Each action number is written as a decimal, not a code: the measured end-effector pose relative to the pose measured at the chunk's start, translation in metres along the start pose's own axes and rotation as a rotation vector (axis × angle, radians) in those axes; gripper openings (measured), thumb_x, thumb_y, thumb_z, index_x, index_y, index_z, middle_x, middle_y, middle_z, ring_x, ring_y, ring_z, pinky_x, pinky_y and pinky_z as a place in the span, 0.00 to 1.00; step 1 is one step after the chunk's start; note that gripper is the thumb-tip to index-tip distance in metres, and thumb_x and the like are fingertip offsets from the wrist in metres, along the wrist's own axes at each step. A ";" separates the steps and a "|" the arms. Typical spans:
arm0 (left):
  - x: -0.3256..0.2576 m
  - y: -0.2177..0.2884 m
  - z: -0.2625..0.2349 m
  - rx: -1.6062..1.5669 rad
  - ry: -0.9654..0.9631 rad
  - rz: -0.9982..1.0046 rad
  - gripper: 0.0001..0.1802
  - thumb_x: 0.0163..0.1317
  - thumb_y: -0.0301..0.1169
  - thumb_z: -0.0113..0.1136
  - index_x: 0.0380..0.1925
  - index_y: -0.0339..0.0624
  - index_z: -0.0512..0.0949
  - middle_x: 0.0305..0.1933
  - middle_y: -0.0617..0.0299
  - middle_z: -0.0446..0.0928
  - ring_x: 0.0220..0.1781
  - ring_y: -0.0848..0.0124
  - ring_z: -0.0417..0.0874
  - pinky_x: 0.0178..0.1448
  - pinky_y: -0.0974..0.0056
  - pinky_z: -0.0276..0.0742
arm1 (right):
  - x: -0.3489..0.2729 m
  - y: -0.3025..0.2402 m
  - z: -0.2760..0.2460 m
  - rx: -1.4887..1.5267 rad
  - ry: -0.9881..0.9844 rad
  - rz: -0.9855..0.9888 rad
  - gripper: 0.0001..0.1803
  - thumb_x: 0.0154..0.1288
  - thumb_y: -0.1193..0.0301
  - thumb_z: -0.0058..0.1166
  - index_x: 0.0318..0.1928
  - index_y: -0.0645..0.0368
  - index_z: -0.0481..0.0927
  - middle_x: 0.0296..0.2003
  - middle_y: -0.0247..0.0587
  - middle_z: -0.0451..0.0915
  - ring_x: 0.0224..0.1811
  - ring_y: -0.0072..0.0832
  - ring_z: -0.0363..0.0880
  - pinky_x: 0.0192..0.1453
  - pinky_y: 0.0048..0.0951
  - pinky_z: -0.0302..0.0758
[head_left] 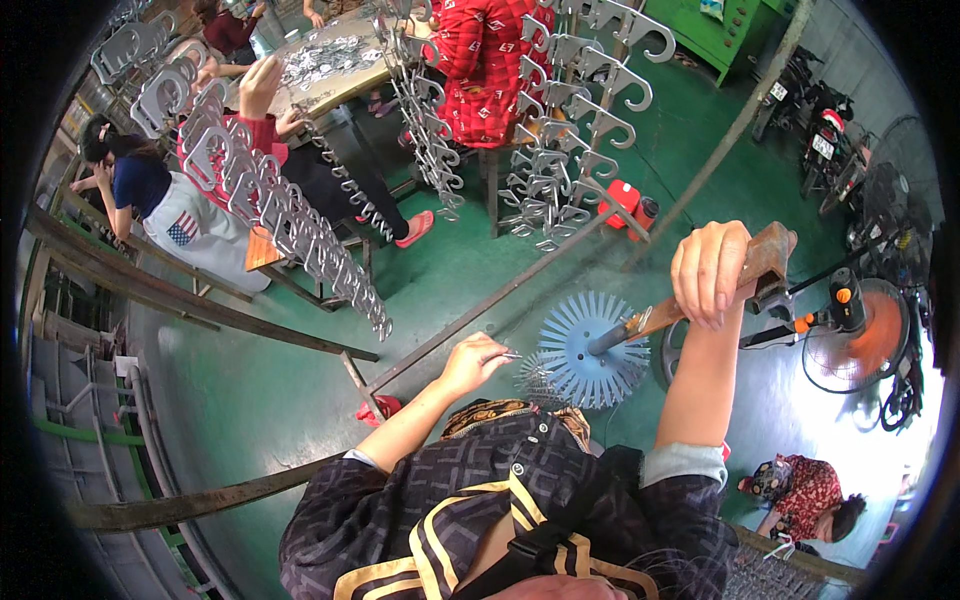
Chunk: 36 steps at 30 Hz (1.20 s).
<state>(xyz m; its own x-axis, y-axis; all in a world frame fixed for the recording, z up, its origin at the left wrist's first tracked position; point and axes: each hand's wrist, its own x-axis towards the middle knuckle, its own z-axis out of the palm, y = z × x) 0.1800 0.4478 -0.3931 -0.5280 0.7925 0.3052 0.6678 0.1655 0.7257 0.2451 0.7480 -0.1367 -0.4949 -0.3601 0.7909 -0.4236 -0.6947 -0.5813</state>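
Note:
My left hand (474,364) is closed in a pinch in front of my body. A small, thin metal piece (512,356) sticks out from its fingertips; its exact kind is too small to tell. My right hand (710,272) is raised to the right, with its fingers wrapped over a rusty metal bar (660,315). This bar slants down toward a blue slotted disc (570,350), which has flat tines all round its rim. Beside the disc, close to my left hand, hangs a cluster of small metal pieces (538,376).
Strings of silver metal hooks (285,225) hang ahead from a rusty frame (490,302). Beyond, people sit around a table (345,85) strewn with metal parts. A standing fan (858,335) and motorbikes (825,140) are at right. Another person (810,500) is at lower right.

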 end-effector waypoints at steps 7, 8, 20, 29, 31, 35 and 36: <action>0.013 -0.019 0.033 0.065 -0.114 0.075 0.08 0.47 0.31 0.65 0.28 0.41 0.81 0.29 0.60 0.80 0.34 0.63 0.78 0.41 0.61 0.73 | -0.003 0.001 -0.003 0.065 -0.006 0.004 0.15 0.65 0.71 0.45 0.24 0.69 0.74 0.14 0.49 0.76 0.14 0.33 0.76 0.18 0.26 0.75; 0.014 -0.021 0.035 0.080 -0.123 0.090 0.08 0.47 0.31 0.65 0.28 0.41 0.81 0.29 0.60 0.80 0.34 0.62 0.78 0.42 0.60 0.73 | -0.001 0.000 -0.005 0.074 -0.027 0.010 0.15 0.65 0.72 0.45 0.24 0.70 0.74 0.14 0.49 0.76 0.14 0.33 0.76 0.18 0.26 0.75; 0.024 -0.018 0.047 0.080 -0.217 0.090 0.08 0.46 0.33 0.65 0.27 0.44 0.80 0.28 0.62 0.80 0.35 0.62 0.78 0.42 0.59 0.73 | -0.004 -0.004 -0.012 0.087 -0.038 -0.003 0.15 0.64 0.72 0.45 0.24 0.70 0.74 0.13 0.49 0.75 0.13 0.33 0.76 0.17 0.27 0.74; 0.020 -0.002 0.037 0.164 -0.264 0.025 0.14 0.48 0.31 0.63 0.37 0.42 0.79 0.35 0.57 0.79 0.42 0.59 0.77 0.48 0.58 0.73 | 0.005 0.001 -0.021 0.137 -0.216 -0.007 0.24 0.70 0.65 0.35 0.24 0.72 0.72 0.15 0.53 0.76 0.15 0.39 0.77 0.19 0.33 0.76; 0.022 0.010 0.019 0.161 -0.270 0.031 0.16 0.49 0.32 0.63 0.39 0.41 0.79 0.36 0.56 0.79 0.43 0.58 0.77 0.49 0.57 0.73 | 0.008 -0.003 -0.021 0.127 -0.248 0.017 0.24 0.70 0.65 0.35 0.23 0.73 0.72 0.15 0.54 0.76 0.14 0.39 0.77 0.18 0.33 0.76; 0.033 0.066 -0.054 0.117 -0.376 0.154 0.15 0.51 0.34 0.62 0.38 0.40 0.78 0.38 0.56 0.79 0.42 0.59 0.77 0.47 0.57 0.73 | 0.006 -0.003 -0.009 0.109 -0.157 0.015 0.25 0.70 0.65 0.37 0.23 0.74 0.73 0.15 0.56 0.75 0.14 0.41 0.76 0.18 0.34 0.75; 0.035 0.087 -0.076 0.107 -0.398 0.188 0.14 0.52 0.34 0.62 0.38 0.40 0.78 0.37 0.56 0.79 0.42 0.59 0.77 0.47 0.58 0.73 | 0.003 -0.003 -0.010 0.115 -0.139 0.017 0.26 0.69 0.64 0.37 0.24 0.76 0.74 0.16 0.57 0.76 0.15 0.42 0.77 0.19 0.35 0.75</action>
<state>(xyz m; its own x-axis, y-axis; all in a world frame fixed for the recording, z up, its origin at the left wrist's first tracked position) 0.1794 0.4454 -0.2727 -0.1635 0.9752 0.1492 0.7944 0.0405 0.6061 0.2376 0.7549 -0.1348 -0.3881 -0.4491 0.8048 -0.3229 -0.7516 -0.5751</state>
